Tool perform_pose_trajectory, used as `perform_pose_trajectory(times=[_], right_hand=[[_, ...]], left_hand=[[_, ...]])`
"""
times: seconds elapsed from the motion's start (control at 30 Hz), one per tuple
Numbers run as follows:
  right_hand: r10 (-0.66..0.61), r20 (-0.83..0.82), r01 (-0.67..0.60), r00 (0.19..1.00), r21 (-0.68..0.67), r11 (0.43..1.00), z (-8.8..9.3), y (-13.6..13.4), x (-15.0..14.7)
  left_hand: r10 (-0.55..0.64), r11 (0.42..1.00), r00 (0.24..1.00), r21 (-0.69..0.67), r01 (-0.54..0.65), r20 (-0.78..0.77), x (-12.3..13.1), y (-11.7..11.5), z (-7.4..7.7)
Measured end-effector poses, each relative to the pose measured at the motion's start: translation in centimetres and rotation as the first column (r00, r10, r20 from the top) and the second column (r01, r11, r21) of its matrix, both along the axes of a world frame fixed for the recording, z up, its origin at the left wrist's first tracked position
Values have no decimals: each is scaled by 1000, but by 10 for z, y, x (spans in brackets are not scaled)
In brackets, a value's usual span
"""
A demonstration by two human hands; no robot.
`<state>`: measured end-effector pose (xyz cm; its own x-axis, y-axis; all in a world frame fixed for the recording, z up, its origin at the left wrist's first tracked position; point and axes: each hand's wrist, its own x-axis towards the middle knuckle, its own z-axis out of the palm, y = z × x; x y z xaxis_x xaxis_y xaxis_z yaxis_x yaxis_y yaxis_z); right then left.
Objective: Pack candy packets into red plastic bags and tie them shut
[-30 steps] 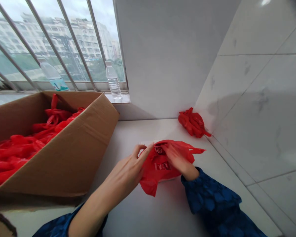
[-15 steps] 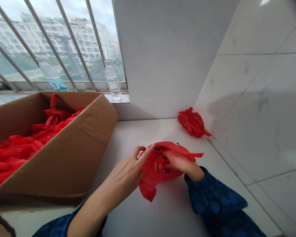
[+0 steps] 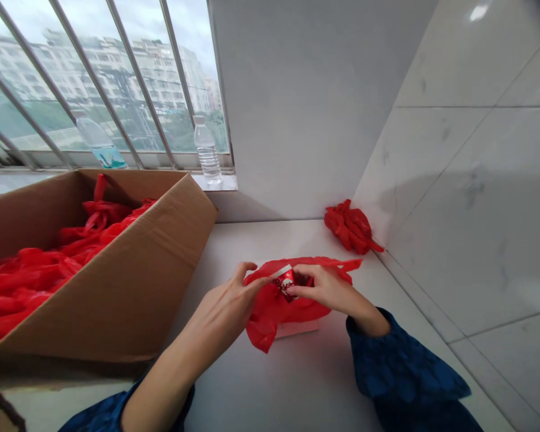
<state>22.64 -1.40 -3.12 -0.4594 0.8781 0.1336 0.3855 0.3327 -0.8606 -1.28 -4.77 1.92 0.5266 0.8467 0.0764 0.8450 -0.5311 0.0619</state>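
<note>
A red plastic bag [image 3: 263, 318] lies spread over the white tabletop in front of me, its mouth pulled open. My left hand [image 3: 229, 303] is closed on the bag's left rim, thumb and index finger pinching the thin plastic. Between the fingers of my right hand [image 3: 326, 289] is a small shiny red packet [image 3: 285, 283] with white lettering, just above the bag's opening. What else is inside the bag cannot be made out. A pale flat piece [image 3: 297, 329] shows from under the bag's near edge.
On the left stands an open cardboard box [image 3: 162, 258] full of red plastic bags [image 3: 31, 270]. A knotted red bag [image 3: 351, 227] lies in the back right corner by the tiled wall. Two plastic bottles, one clear [image 3: 207, 150] and one labelled [image 3: 99, 143], stand by the barred window.
My right hand has come up out of the bag, bringing the red packet into sight. My left hand has shifted slightly left, still on the rim. The pale flat piece now shows beneath.
</note>
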Motion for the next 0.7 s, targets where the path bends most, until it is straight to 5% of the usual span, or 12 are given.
perform_pose_trajectory(times=[0.23,0.43,0.57,0.7], right_hand=[[86,-313,-128,946,-115,985,-1,-1,-6],[121,-371,-182,921,-135,974,-1,-5,-9],[87,-351,-130,932,-101,986,-3,-5,-12],[13,-533,-148,846,-212,966,-7,0,-15]], left_hand=[[99,995,995,21,-99,22,6,3,6],[24,1000,994,9,-26,109,10,8,6],[-3,1000,983,-12,6,183,10,10,3],[13,999,972,-31,-6,235,8,11,2]])
